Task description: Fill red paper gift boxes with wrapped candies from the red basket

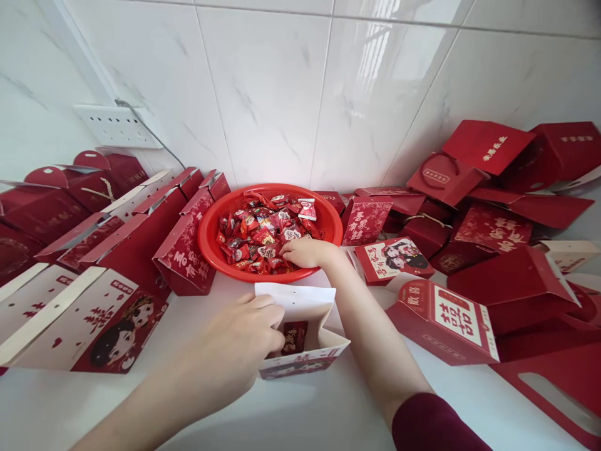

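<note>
A white and red paper gift box (pixel 323 326) stands with its top unfolded in front of me. My left hand (pixel 248 341) grips its left side, thumb and fingers pinched on the paper wall. Inside lies a dark red packet (pixel 295 337) with printed characters. My right hand (pixel 307 252) reaches over the rim of a red plastic basket (pixel 206 241), its fingers curled down onto the wrapped candies (pixel 263 237). Whether a candy is between those fingertips is hidden.
Filled-out red and white gift boxes (pixel 98 319) stand in rows at left. More red boxes (pixel 507 282) lie piled at right, a red box with a couple print (pixel 394 259) nearest the basket. A power strip (pixel 117 125) with a cable is against the tiled wall (pixel 272 94).
</note>
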`<state>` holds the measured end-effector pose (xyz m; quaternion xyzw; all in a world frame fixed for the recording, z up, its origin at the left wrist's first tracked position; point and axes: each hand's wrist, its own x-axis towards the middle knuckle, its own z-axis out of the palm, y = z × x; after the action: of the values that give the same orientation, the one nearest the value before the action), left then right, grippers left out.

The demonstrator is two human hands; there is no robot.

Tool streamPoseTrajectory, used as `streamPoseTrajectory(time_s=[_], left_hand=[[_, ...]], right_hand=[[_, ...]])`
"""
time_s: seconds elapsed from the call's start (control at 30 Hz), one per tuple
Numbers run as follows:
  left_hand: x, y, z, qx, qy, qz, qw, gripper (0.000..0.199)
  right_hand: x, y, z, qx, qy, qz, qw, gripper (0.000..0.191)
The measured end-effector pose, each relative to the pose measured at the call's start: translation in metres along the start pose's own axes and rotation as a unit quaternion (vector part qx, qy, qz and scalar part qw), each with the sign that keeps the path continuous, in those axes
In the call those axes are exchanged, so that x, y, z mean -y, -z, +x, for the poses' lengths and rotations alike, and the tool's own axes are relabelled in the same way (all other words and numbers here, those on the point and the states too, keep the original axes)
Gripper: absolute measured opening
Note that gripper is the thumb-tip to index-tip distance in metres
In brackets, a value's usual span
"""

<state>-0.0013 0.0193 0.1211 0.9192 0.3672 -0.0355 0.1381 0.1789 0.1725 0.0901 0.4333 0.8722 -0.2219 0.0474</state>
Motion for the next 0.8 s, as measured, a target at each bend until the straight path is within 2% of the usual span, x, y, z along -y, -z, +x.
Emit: streamPoseTrajectory(time_s=[0.4,0.8], left_hand=[[0.000,0.001,0.000,0.010,0.006,-0.012,1.000,0.024],[-0.001,0.000,0.000,0.006,0.015,-0.009,1.000,0.024]], right_hand=[[0.006,0.001,0.000,0.047,-0.013,-0.022,0.999,0.040],[0.012,0.003,-0.002,0.055,-0.041,-0.039,0.997,0.039]])
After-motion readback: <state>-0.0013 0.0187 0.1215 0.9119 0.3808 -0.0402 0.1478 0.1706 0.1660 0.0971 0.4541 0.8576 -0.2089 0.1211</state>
